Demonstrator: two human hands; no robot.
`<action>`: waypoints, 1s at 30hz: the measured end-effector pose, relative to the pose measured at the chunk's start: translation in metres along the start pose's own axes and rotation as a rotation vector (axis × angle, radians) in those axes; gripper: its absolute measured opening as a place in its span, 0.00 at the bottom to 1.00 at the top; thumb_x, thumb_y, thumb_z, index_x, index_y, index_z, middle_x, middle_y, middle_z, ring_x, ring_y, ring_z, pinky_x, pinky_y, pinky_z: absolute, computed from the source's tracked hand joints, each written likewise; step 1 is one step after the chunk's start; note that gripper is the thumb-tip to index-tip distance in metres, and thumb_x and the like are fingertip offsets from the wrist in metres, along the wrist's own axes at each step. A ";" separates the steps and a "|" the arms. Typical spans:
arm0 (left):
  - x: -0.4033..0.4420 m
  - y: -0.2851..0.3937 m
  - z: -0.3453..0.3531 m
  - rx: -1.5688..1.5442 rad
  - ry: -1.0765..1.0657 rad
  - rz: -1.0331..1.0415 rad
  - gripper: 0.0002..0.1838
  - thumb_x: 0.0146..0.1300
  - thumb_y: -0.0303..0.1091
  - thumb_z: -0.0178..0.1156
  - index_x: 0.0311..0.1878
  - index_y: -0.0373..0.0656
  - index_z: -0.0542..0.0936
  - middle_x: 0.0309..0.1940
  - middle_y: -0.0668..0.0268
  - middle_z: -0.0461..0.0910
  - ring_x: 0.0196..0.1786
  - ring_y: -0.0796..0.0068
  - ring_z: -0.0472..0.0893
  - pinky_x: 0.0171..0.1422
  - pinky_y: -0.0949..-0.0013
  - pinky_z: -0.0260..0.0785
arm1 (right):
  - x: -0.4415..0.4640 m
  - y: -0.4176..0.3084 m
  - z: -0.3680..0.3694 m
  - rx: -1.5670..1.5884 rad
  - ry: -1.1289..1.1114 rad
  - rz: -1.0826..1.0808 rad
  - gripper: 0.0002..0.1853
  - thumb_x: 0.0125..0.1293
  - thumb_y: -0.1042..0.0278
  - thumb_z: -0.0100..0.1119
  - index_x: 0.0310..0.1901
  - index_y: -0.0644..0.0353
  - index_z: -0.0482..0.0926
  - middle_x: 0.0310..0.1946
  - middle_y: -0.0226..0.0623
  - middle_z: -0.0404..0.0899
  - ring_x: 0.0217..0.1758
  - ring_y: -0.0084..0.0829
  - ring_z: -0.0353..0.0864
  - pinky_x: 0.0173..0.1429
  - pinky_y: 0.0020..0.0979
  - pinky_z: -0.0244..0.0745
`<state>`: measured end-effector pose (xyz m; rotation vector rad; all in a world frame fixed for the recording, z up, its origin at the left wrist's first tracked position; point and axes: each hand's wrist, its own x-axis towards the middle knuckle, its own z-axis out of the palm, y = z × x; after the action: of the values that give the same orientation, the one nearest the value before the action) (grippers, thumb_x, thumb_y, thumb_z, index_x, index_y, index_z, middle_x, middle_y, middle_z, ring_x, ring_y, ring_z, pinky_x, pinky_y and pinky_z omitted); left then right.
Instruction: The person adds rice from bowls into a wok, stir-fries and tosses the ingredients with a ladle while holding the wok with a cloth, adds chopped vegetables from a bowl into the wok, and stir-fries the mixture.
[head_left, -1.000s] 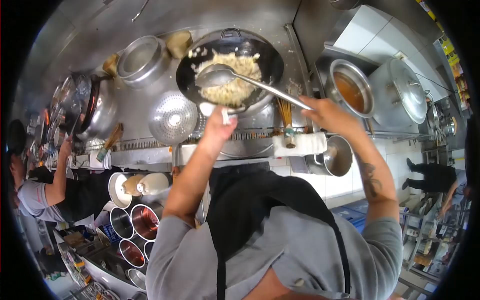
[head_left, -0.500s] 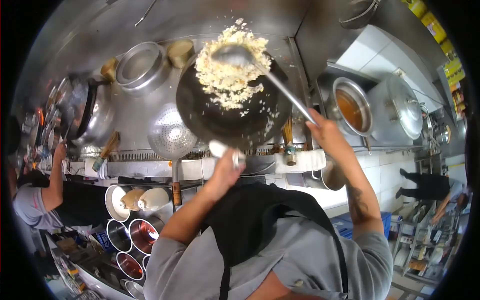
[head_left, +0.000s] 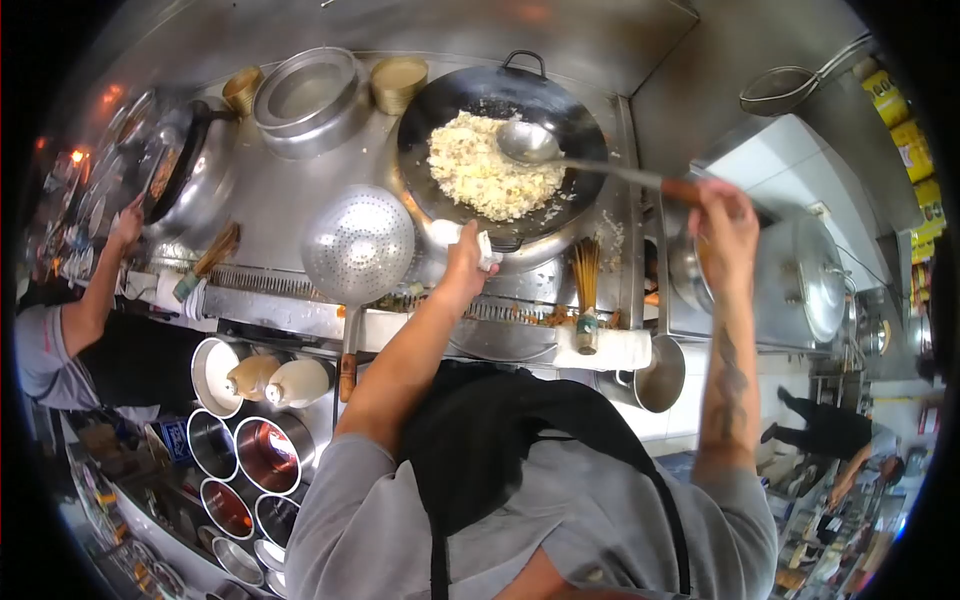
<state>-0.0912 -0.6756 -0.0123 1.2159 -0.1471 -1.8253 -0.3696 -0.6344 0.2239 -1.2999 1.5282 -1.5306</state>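
Note:
A black wok (head_left: 465, 95) sits on the burner, with a mound of fried rice (head_left: 480, 170) in its middle. My left hand (head_left: 465, 265) is closed round a folded white cloth (head_left: 487, 250) at the wok's near edge, close to its near handle. In my right hand (head_left: 725, 225) is the wooden grip of a ladle (head_left: 530, 143), fingers wrapped round it. The ladle's bowl rests at the upper right of the rice, its shaft crossing the wok's right rim.
Left of the wok lies a perforated strainer (head_left: 358, 245). Behind it stand a metal basin (head_left: 310, 95) and a small tub (head_left: 398, 85). A bamboo brush (head_left: 587, 290) lies at the front; a lidded pot (head_left: 790, 270) stands right. Another person's hand (head_left: 126, 222) works at the far left.
The wok has gone from tipped, with rice tossed up at its far side, to sitting level with the rice gathered inside. My right hand has moved right and up, swinging the ladle nearly level.

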 end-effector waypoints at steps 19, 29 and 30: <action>-0.316 -0.406 -0.357 0.020 1.019 -0.198 0.25 0.55 0.42 0.61 0.52 0.37 0.72 0.39 0.56 0.77 0.40 0.63 0.78 0.40 0.64 0.70 | 0.169 -0.082 0.151 0.513 -0.486 -0.511 0.12 0.64 0.69 0.55 0.23 0.59 0.70 0.15 0.30 0.69 0.14 0.22 0.66 0.20 0.25 0.62; -0.275 -0.536 -0.278 0.186 1.146 -0.156 0.39 0.51 0.52 0.62 0.64 0.40 0.67 0.59 0.47 0.71 0.63 0.54 0.71 0.66 0.61 0.64 | 0.147 -0.021 0.192 0.056 -0.533 -0.338 0.16 0.66 0.51 0.55 0.45 0.56 0.79 0.33 0.30 0.76 0.32 0.21 0.74 0.35 0.23 0.66; -0.231 -0.592 -0.316 0.344 1.245 -0.275 0.40 0.52 0.54 0.60 0.66 0.43 0.65 0.63 0.46 0.66 0.67 0.54 0.67 0.69 0.61 0.60 | 0.150 -0.002 0.202 -0.008 -0.537 -0.319 0.17 0.65 0.50 0.56 0.44 0.55 0.78 0.33 0.30 0.75 0.33 0.21 0.73 0.36 0.25 0.66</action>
<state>-0.1835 -0.0494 -0.3339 2.4808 0.4437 -0.9626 -0.2337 -0.8465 0.2285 -1.8425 1.0210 -1.2072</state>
